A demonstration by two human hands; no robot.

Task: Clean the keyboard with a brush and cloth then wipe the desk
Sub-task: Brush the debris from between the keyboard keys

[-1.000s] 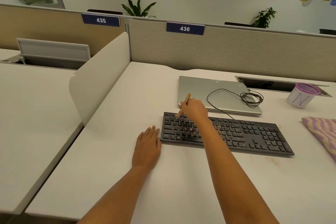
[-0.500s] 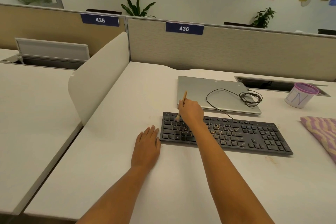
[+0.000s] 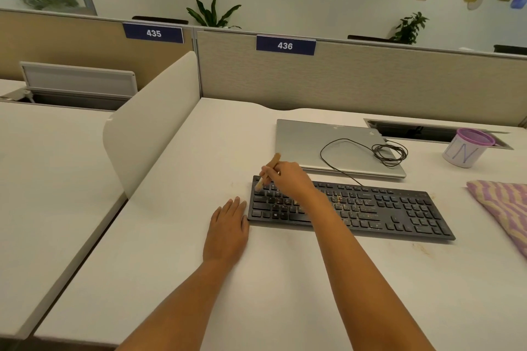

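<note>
A black keyboard (image 3: 385, 211) lies across the white desk (image 3: 285, 293), with brownish crumbs scattered over its middle keys. My right hand (image 3: 291, 179) grips a small wooden-handled brush (image 3: 269, 169), whose bristles touch the keyboard's far left corner. My left hand (image 3: 228, 229) rests flat on the desk, fingers apart, touching the keyboard's left edge. A purple and beige striped cloth (image 3: 504, 208) lies at the right edge of the desk.
A shut silver laptop (image 3: 308, 139) with a coiled black cable (image 3: 387, 152) on top sits behind the keyboard. A white cup with a purple rim (image 3: 464, 151) stands at the back right near a cable slot (image 3: 413, 131). A white divider (image 3: 151, 122) borders the left side.
My right hand has carried the brush leftward along the top rows to the keyboard's far left corner. My left hand has stayed in place.
</note>
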